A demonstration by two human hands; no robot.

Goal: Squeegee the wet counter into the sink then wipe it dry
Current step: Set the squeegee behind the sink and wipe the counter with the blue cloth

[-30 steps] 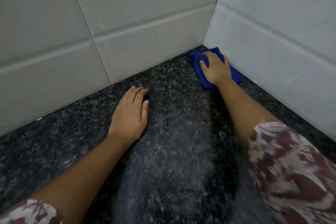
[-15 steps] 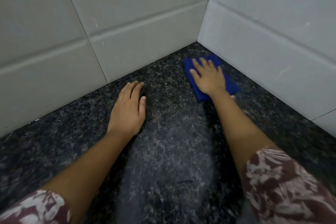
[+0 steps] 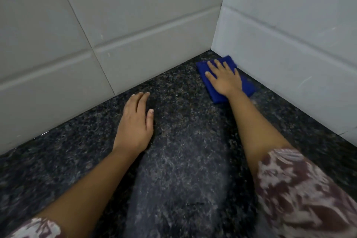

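Note:
A folded blue cloth [image 3: 247,87] lies on the dark speckled granite counter [image 3: 183,160], close to the corner where the two tiled walls meet. My right hand [image 3: 224,79] presses flat on the cloth with fingers straight and spread, covering its middle. My left hand [image 3: 136,123] rests palm down on the bare counter, fingers straight and pointing toward the back wall. No sink or squeegee is in view.
A grey tiled back wall [image 3: 119,31] and a white tiled side wall [image 3: 289,40] enclose the counter's far corner. Patterned maroon sleeves show at the lower edges of the view.
My right hand has slid the blue cloth back toward the corner and side wall after pulling it out from there. My left hand stays planted on the counter.

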